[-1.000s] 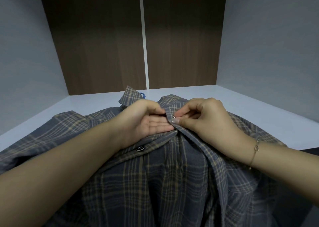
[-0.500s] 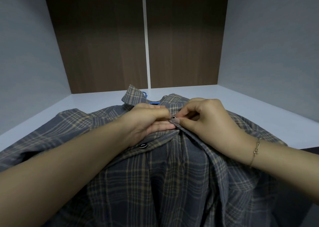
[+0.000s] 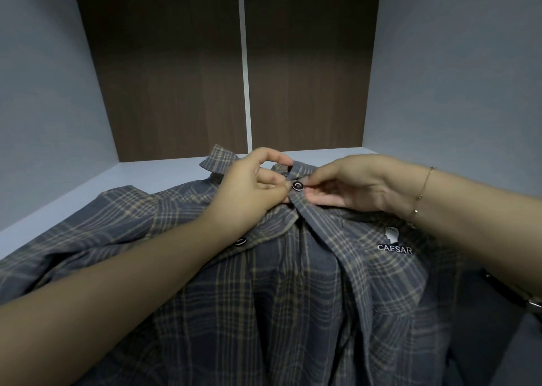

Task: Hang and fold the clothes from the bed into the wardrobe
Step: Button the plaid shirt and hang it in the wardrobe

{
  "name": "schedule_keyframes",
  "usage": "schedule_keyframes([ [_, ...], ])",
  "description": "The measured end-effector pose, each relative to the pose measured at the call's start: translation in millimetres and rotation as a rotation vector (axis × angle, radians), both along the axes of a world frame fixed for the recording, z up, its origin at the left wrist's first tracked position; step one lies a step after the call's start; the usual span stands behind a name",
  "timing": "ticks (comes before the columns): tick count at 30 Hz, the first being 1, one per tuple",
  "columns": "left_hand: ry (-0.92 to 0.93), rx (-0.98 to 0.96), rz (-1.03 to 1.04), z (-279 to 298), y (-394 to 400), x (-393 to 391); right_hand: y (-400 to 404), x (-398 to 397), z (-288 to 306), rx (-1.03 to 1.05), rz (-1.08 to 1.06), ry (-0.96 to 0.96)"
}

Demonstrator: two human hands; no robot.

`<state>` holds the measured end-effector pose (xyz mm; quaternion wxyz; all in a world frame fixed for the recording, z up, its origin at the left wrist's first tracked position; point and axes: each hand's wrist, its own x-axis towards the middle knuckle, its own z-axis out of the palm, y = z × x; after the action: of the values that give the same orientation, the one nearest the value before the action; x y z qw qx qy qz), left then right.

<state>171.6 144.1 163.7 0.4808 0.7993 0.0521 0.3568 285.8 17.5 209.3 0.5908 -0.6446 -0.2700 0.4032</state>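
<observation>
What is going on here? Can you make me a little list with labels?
place: a pale shelf with dark wood at the back
clothing: a grey checked shirt spread on the shelf, front up
left hand: pinches the shirt's edge beside the top button
right hand: fingers hold the strip at that button
second button: lower down, undone
writing on chest: CAESAR
wrist: a thin bracelet on the right arm
</observation>
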Motion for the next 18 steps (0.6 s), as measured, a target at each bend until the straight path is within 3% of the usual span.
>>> schedule_keyframes([
  [2, 0.023, 0.117, 0.009, 0.4, 0.8, -2.3, -1.0, 0.1, -1.8, 0.036, 0.012, 0.071],
  [4, 0.051, 0.08, -0.011, 2.3, 1.9, -2.8, -3.1, -2.0, -7.2, 0.074, -0.033, -0.05],
  [8, 0.146, -0.281, 0.0, 5.7, 0.0, 2.1, -16.8, -7.0, -19.5, 0.088, -0.153, -0.546],
  [10, 0.253, -0.321, 0.025, 6.4, -2.5, 3.9, -37.2, -14.0, -28.9, 0.069, -0.208, -0.918],
  [11, 0.31, -0.231, 0.051, 8.3, -2.4, 3.2, -50.0, -21.0, -34.5, 0.068, -0.206, -1.109],
  [14, 0.514, 0.319, 0.181, 22.6, -0.7, -16.7, -83.0, -44.5, -54.0, -0.071, -0.114, -1.517],
  [16, 0.671, 0.578, 0.227, 31.4, 0.4, -43.3, -91.3, -52.2, -59.9, -0.141, -0.15, -1.635],
  [18, 0.796, 0.644, 0.24, 34.2, -0.8, -71.9, -94.8, -56.9, -63.5, -0.148, -0.199, -1.685],
])
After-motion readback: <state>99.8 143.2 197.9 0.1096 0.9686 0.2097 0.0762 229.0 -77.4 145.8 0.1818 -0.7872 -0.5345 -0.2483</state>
